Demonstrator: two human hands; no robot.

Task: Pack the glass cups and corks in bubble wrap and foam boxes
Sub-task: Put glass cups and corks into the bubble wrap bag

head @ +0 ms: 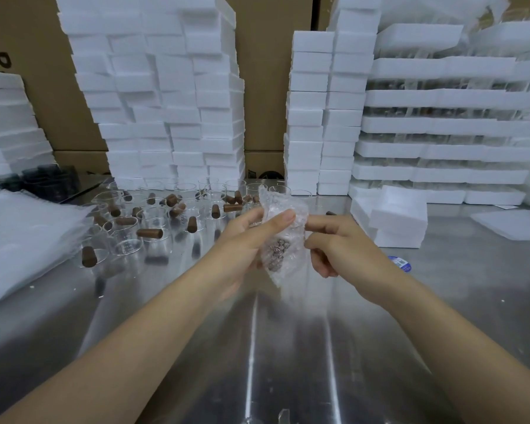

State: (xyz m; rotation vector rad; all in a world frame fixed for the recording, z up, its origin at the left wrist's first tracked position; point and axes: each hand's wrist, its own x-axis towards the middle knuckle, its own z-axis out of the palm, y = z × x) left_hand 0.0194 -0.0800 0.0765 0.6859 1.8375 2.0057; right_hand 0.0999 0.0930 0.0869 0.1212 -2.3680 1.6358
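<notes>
While both hands hold it up above the steel table (288, 347), the bubble wrap packet (283, 209) stands nearly upright between them, and a dark brown shape shows blurred through the bubbles in its lower half; I cannot tell whether a cup is in there too. The left hand (251, 237) grips the packet, thumb pressed on the front near the top and fingers behind. The right hand (343, 243) has its fingers curled and pinches the packet's right edge.

To the left, a crowd of clear glass cups (126, 240) stands on the table. Brown corks (149, 233) are spread among them: some sit inside cups, some lie across rims, and a few lie loose between the cups. Behind these, a few dark tinted cups (43, 179) stand together. A heap of bubble wrap sheets (22, 240) lies at the left edge of the table.

Closed white foam boxes (166, 102) are stacked in tall columns along the back, in front of brown cardboard cartons (263, 71). At the far right, foam trays (441, 123) are stacked in layers with glassware showing in the gaps between them. A short stack of foam boxes (398, 221) sits just beyond the right hand, with a flat foam sheet (514, 224) further right and a small blue and white label (400, 263) near the wrist.
</notes>
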